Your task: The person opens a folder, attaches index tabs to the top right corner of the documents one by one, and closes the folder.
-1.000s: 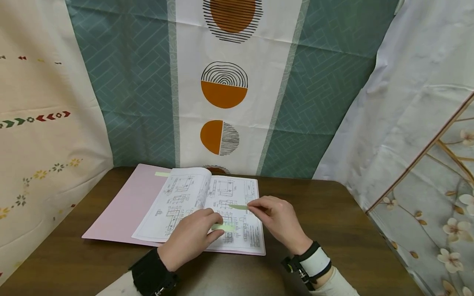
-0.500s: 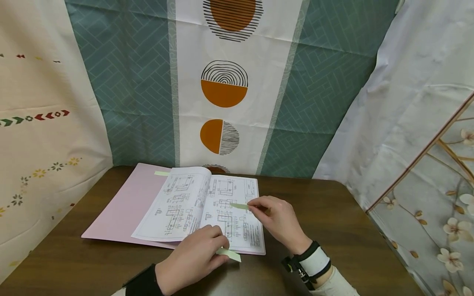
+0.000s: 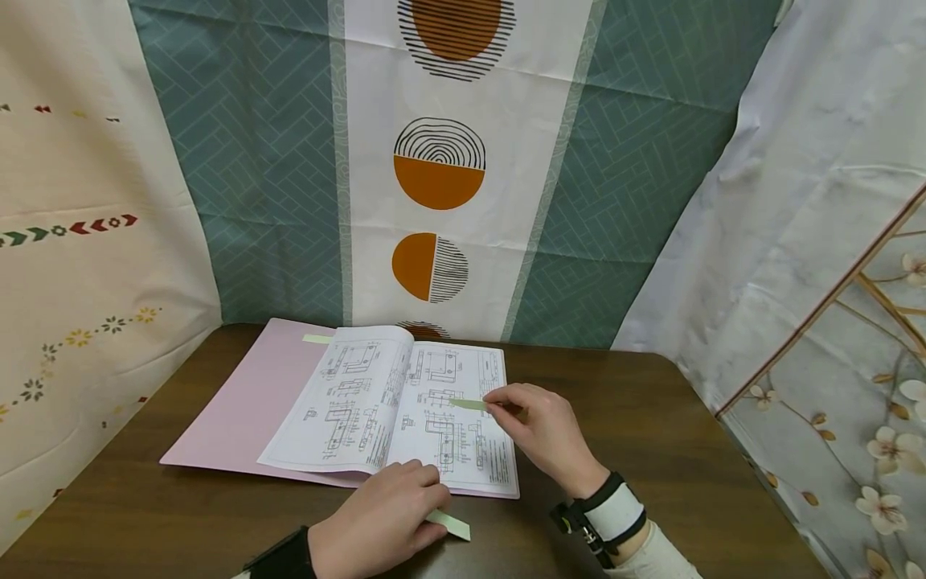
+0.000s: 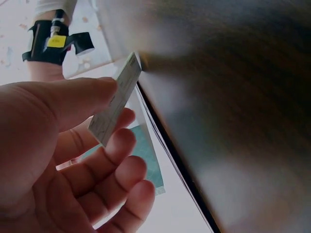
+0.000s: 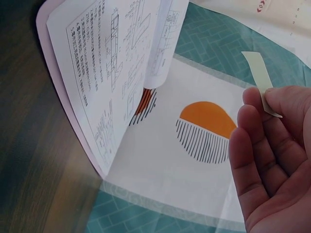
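In the head view an open booklet (image 3: 456, 370) with a pink cover and printed technical drawings lies on the table. Below its front edge, my left hand (image 3: 387, 519) pinches a narrow pad of pale green sticky notes (image 3: 454, 527) between thumb and fingers. The left wrist view shows the pad (image 4: 114, 104) slanted, with faint print on its face. My right hand (image 3: 538, 426), over the right page's outer edge, pinches a single pale green sticky note (image 3: 469, 404). In the right wrist view that sticky note (image 5: 258, 73) sticks up, slightly bent, from between thumb and index finger.
Another pale green strip (image 3: 316, 339) is at the top of the pink cover, beside the turned pages. The dark wooden table (image 3: 615, 402) ends at a patterned cloth (image 3: 434, 273) behind, with more cloths on both sides.
My left hand has moved down toward the front, taking the sticky-note pad off the right page to below the booklet. The right hand stays put with its sticky note.
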